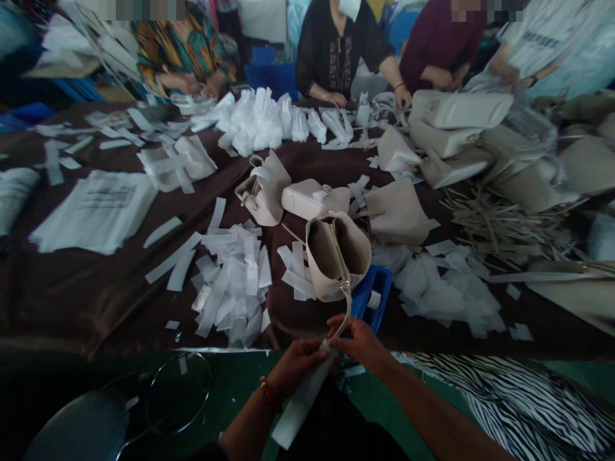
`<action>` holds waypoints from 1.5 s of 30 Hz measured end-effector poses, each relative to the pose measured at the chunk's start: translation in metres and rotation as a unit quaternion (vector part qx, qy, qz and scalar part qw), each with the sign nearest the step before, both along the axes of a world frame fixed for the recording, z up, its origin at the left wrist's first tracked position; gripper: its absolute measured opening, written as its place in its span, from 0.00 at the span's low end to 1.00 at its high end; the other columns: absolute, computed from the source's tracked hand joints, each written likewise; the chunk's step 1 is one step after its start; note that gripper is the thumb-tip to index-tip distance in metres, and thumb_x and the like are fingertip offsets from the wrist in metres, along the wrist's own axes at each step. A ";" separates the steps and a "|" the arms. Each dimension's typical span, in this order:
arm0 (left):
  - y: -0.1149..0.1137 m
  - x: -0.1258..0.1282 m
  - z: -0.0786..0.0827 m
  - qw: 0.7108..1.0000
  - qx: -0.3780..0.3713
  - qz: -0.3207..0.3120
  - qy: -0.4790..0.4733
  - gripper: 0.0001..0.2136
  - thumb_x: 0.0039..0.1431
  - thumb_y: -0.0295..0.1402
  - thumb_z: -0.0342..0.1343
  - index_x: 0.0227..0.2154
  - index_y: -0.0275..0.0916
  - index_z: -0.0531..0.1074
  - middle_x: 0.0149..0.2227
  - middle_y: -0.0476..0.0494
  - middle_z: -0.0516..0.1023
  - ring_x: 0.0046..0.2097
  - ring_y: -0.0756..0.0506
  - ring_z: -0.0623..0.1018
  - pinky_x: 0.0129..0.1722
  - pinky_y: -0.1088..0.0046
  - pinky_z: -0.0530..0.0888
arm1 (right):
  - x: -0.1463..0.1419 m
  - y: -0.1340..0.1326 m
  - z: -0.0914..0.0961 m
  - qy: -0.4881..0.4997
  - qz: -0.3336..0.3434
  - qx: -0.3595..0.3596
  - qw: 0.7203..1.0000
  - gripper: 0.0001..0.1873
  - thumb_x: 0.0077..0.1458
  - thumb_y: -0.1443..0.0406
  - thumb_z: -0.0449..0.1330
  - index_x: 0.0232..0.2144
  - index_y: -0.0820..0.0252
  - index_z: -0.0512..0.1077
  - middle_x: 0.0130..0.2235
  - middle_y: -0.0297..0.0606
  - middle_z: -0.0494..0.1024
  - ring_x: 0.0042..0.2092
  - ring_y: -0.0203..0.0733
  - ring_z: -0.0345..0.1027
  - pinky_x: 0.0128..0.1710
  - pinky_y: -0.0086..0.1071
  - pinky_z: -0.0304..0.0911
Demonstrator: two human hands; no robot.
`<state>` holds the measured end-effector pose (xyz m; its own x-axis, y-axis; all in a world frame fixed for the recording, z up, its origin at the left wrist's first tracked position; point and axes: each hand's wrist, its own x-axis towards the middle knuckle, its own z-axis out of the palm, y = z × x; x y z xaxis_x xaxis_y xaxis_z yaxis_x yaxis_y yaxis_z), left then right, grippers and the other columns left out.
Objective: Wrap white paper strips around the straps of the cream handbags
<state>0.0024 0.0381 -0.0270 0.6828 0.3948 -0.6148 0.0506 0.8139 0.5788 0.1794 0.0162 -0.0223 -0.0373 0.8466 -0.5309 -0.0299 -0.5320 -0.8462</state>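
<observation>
A beige handbag [314, 269] stands with its top gaping at the table's near edge, a zipped divider across its middle. Its strap [346, 307] runs down from a metal ring towards me. My right hand [353, 342] is closed on that strap, fingers pinched near its lower part. Beside it, my left hand [302, 362] pinches the top end of a white foam strip [302, 410], where strip and strap meet. The rest of the strip hangs down over my lap. A blue tape dispenser [379, 298] sits right behind the bag, partly hidden by it.
Loose white strips [235, 282] lie in a pile left of the bag, with more translucent sheets [446, 294] to the right. Other beige bags [401, 211] and a heap of straps [504, 224] spread rightward. Several co-workers stand across the table. A round stool [79, 426] is at lower left.
</observation>
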 end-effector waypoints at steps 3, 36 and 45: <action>0.000 0.002 0.003 0.999 0.030 -0.006 0.023 0.20 0.43 0.46 0.62 0.34 0.34 0.75 0.29 0.43 0.79 0.29 0.49 0.74 0.30 0.76 0.66 | 0.004 0.000 0.003 0.008 -0.070 -0.016 0.997 0.22 0.46 0.48 0.58 0.33 0.62 0.70 0.24 0.31 0.70 0.19 0.30 0.58 0.15 0.25 0.50; 0.013 0.040 0.010 0.990 0.073 0.092 0.077 0.19 0.52 0.49 0.50 0.35 0.37 0.70 0.30 0.45 0.76 0.30 0.49 0.73 0.31 0.73 0.69 | 0.015 0.057 0.003 -0.037 -0.172 -0.096 0.980 0.12 0.36 0.61 0.66 0.20 0.63 0.69 0.17 0.31 0.71 0.19 0.32 0.62 0.15 0.23 0.51; 0.005 0.028 -0.002 0.963 0.144 0.028 0.224 0.23 0.47 0.55 0.48 0.24 0.37 0.65 0.20 0.48 0.71 0.21 0.50 0.69 0.21 0.75 0.62 | 0.012 0.061 0.008 -0.036 -0.169 -0.111 0.979 0.06 0.36 0.69 0.63 0.19 0.64 0.69 0.17 0.31 0.71 0.20 0.34 0.65 0.15 0.24 0.49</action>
